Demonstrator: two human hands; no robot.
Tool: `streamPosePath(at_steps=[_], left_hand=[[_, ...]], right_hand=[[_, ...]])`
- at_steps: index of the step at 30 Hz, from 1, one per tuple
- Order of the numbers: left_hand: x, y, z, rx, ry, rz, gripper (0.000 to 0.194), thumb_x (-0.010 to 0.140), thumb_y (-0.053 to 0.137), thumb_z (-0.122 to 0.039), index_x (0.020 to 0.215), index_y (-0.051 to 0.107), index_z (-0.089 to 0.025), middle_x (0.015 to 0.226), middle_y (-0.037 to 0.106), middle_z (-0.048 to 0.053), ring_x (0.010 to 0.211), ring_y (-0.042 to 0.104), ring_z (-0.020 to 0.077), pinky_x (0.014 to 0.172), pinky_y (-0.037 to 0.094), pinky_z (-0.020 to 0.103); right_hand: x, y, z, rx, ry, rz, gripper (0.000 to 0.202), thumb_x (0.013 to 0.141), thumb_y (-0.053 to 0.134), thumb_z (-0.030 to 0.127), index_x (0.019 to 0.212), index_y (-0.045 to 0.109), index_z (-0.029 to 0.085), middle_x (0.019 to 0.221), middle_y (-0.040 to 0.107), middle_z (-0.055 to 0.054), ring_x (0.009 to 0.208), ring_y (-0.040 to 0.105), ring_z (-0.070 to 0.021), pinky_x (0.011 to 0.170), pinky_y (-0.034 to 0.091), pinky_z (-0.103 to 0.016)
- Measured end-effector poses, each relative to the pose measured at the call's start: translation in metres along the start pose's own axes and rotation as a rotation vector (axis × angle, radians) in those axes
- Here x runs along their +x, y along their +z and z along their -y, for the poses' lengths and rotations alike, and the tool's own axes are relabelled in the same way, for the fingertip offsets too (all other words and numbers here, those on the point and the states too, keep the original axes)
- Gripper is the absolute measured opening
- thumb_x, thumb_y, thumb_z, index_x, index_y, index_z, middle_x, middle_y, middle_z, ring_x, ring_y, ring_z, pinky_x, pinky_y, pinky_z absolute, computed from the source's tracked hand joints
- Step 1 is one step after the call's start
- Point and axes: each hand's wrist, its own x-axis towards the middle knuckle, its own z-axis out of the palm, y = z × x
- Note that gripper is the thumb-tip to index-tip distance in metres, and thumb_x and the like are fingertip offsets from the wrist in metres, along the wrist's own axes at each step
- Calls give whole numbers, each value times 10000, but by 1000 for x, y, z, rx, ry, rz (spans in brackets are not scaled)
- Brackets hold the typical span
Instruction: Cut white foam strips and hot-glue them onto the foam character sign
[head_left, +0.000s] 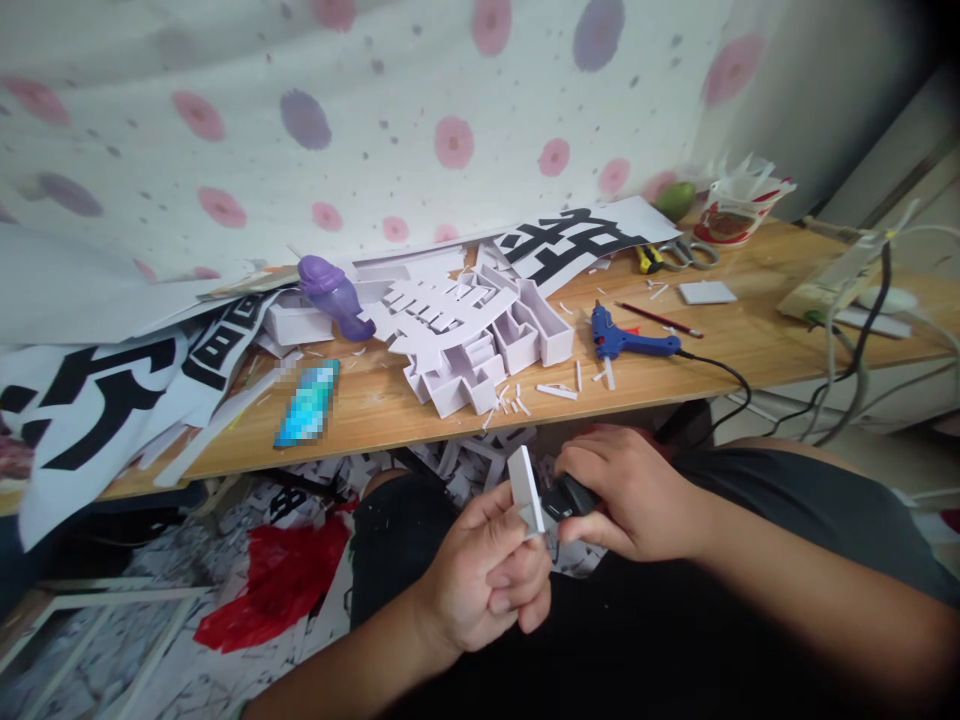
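My left hand (495, 570) is closed around a small flat white board piece (526, 489), which stands up on edge from its fingers. Just to the right, my right hand (626, 490) grips a black-handled tool (568, 497), its front end close to the board piece. Part of that tool is hidden by the fingers, so its kind cannot be made out. Both hands are over the lap, in front of the table's near edge. Beyond them on the table stand hollow white built-up letter shapes (457, 340), with small white offcuts (556, 391) around them.
On the wooden table (360, 405) lie a blue glue gun (634, 340), a pencil (660, 319), scissors (697, 253), a purple bottle (330, 295) and a phone (307, 402). Printed character sheets (112, 390) hang at left. Cables (832, 350) trail at right. A red bag (277, 580) lies among floor scraps.
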Motion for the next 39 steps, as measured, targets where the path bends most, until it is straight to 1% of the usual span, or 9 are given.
streamPosePath(at_steps=[12,16,20,23,25,28,33,36,39], left_hand=[[-2,1,3,4,-6,26,196,926,382,-252,888,547,-154,452,259,-99,312,209,11,396,416,137],[-5,3,6,5,-16,36,182,926,391,-270,945,536,-162,455,264,-106,313,222,6,406,433,143],[-9,8,11,76,-71,112,169,880,496,-321,877,510,-152,458,332,-100,324,303,6,422,447,147],[-11,8,11,70,-1,23,146,894,467,-297,847,487,-160,448,291,-110,314,265,4,407,441,146],[-11,7,10,82,36,-47,139,905,440,-273,836,483,-160,441,269,-113,311,240,6,399,433,145],[-11,4,8,104,58,-83,148,908,428,-264,822,487,-158,434,266,-111,310,227,9,394,424,145],[-9,4,5,81,58,-66,166,918,403,-266,879,514,-150,422,267,-113,296,230,12,395,431,151],[-8,5,5,47,63,-57,162,919,400,-257,948,519,-151,424,264,-116,294,221,11,395,430,145],[-7,6,6,34,64,-51,155,916,399,-240,944,524,-153,426,257,-115,295,210,10,392,427,140]], right_hand=[[1,-1,-3,1,36,-8,638,884,223,688,767,512,131,669,515,-48,608,466,-138,578,299,-241],[0,-1,-9,12,55,-4,622,878,240,692,767,498,137,674,514,-42,588,455,-129,561,296,-235],[-2,-4,-24,-24,196,4,594,884,280,672,816,510,129,661,518,-43,584,473,-141,557,301,-236],[-2,-8,-29,19,261,-10,574,893,285,655,825,497,126,665,515,-46,597,480,-146,567,318,-238],[-2,-8,-25,80,245,-29,559,904,278,638,824,490,127,676,510,-43,599,471,-140,570,322,-235],[-1,-5,-11,131,157,-24,546,907,282,630,838,494,132,705,516,-43,614,466,-134,574,318,-233],[-1,5,5,130,33,-6,582,896,235,664,780,473,145,664,502,-31,602,450,-134,586,300,-252],[-2,8,7,125,-5,-1,596,892,220,674,768,469,147,660,503,-31,596,433,-135,581,281,-258],[-2,8,5,109,-19,-3,605,892,213,674,768,478,145,669,510,-36,601,435,-137,582,275,-262]])
